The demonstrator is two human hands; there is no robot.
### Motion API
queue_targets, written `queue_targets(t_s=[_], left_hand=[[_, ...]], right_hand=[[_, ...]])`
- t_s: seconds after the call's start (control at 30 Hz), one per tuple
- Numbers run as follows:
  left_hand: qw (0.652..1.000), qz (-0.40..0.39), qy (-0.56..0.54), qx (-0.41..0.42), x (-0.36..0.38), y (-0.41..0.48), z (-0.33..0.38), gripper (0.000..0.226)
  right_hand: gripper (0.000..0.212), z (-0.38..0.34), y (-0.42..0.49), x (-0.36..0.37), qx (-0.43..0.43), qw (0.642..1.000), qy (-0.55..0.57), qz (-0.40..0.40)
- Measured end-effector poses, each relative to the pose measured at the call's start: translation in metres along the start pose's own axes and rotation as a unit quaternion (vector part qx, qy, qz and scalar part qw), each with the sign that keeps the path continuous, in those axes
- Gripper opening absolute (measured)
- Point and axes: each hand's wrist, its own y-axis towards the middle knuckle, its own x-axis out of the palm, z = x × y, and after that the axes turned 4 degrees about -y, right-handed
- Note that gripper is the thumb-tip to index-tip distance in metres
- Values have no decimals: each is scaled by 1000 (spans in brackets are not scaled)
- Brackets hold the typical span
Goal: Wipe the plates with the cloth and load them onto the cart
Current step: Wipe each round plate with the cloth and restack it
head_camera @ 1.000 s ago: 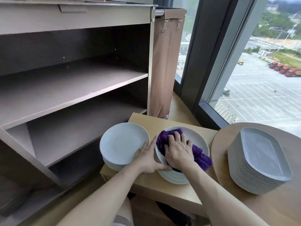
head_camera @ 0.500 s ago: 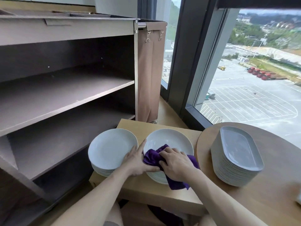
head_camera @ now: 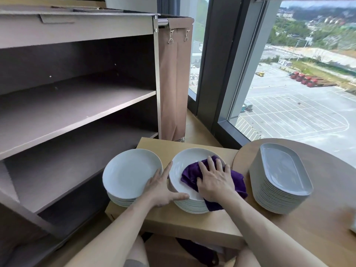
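I am pressing my right hand flat on the purple cloth, fingers straight and spread, gripping nothing. The cloth is lying bunched under my palm and is spilling out past my little finger, over the right edge of the plates. It is resting on the top plate of a stack, whose bare white face is showing just beyond and to the left of my fingertips.

My left hand is bracing that stack from the left, and it is open too. The thumb is lying along the near rim, the forefinger is reaching up the left rim, and the other fingers are lying against the right edge of a second stack of round plates just beside it. Both stacks are sitting on a low wooden table.

To the right of my right fingers, well apart from them, a pile of oval dishes is sitting on a round table. Beyond my left fingers the cart is standing with its shelves facing me, and a brown bag is hanging at its right end. Farthest off, past all my fingertips, the window is showing a car park.
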Motion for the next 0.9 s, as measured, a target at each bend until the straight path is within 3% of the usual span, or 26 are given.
queue_targets(t_s=[0.2,0.4,0.6,0.73,0.9], left_hand=[[1000,0,7,-6,1,2,1,147],[1000,-5,14,-7,-1,3,1,150],[1000,19,16,8,-2,-1,8,146],[988,91,107,64,0,-7,14,119],[941,156,205,218,8,-25,20,59]], right_hand=[[77,-4,4,-4,-50,997,-1,-55],[53,-14,-13,-8,-95,995,31,-2],[46,-11,-23,-11,-89,993,68,28],[43,-11,-36,-6,-80,990,81,84],[45,-7,-51,-3,-65,983,102,138]])
